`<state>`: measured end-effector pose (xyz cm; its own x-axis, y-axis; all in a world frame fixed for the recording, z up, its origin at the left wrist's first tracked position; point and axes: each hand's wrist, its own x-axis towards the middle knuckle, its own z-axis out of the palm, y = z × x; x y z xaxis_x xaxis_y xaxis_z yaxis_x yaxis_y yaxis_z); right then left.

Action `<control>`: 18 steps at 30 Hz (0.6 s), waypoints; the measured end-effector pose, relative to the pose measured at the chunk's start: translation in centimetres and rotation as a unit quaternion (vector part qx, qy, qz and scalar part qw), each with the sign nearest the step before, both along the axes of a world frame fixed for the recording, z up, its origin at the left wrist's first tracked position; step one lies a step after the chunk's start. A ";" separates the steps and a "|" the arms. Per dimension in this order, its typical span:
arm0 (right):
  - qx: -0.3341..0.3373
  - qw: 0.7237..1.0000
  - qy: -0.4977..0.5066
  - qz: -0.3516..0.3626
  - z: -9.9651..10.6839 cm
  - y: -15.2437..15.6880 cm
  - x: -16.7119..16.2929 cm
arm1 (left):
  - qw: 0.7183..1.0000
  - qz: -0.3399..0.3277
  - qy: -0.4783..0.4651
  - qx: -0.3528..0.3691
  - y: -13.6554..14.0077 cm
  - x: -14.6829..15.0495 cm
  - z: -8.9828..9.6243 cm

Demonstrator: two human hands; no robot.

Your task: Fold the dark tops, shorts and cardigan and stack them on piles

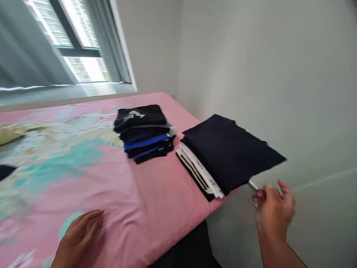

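Note:
My right hand (275,208) pinches the end of a thin, flat, light-grey piece (253,187) beyond the bed's edge. The rest of that piece is hidden under a dark navy folded garment (225,149), which lies flat over a stack of folded white and black clothes (199,171). One corner of the garment juts out past the bed toward the wall. My left hand (82,230) is low at the left, over the pink sheet, its fingers stretched out with nothing in them.
A second stack of folded dark and blue clothes (146,134) stands further back on the pink bed (164,190). At the right is a plain wall (279,74). A grey curtain (30,48) hangs by the window. Dark cloth (6,171) shows at the left edge.

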<state>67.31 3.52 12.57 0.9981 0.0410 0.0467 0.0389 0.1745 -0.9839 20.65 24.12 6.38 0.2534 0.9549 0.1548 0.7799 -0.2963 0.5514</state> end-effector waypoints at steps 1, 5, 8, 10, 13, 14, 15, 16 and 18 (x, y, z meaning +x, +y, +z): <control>0.001 1.000 -0.008 0.012 -0.9 -0.3 -2.4 | 0.999 0.034 0.003 0.036 -1.6 -3.3 -0.7; -0.145 0.947 0.013 0.285 -5.6 0.4 -13.3 | 0.984 0.127 0.097 0.078 -8.9 -12.6 -2.1; -0.237 0.814 -0.085 0.524 -8.2 4.0 -22.4 | 0.959 0.218 0.177 0.041 -12.4 -16.0 -2.8; -0.207 0.720 -0.194 0.634 -8.6 7.3 -28.8 | 0.958 0.215 0.189 0.021 -13.9 -16.9 -3.3; -0.166 0.618 -0.344 0.687 -8.5 12.2 -38.0 | 0.962 0.208 0.175 0.030 -15.6 -16.6 -3.9; -0.187 0.592 -0.382 0.684 -8.6 13.5 -40.8 | 0.963 0.212 0.163 0.041 -16.0 -16.4 -4.1; -0.220 0.568 -0.418 0.674 -8.8 14.5 -43.3 | 0.964 0.217 0.148 0.053 -16.4 -16.2 -4.2; -0.257 0.547 -0.452 0.656 -9.3 15.1 -45.6 | 0.965 0.219 0.129 0.065 -16.6 -16.2 -4.3; -0.312 0.521 -0.518 0.602 -10.7 15.6 -48.8 | 0.968 0.224 0.080 0.081 -16.6 -17.0 -4.3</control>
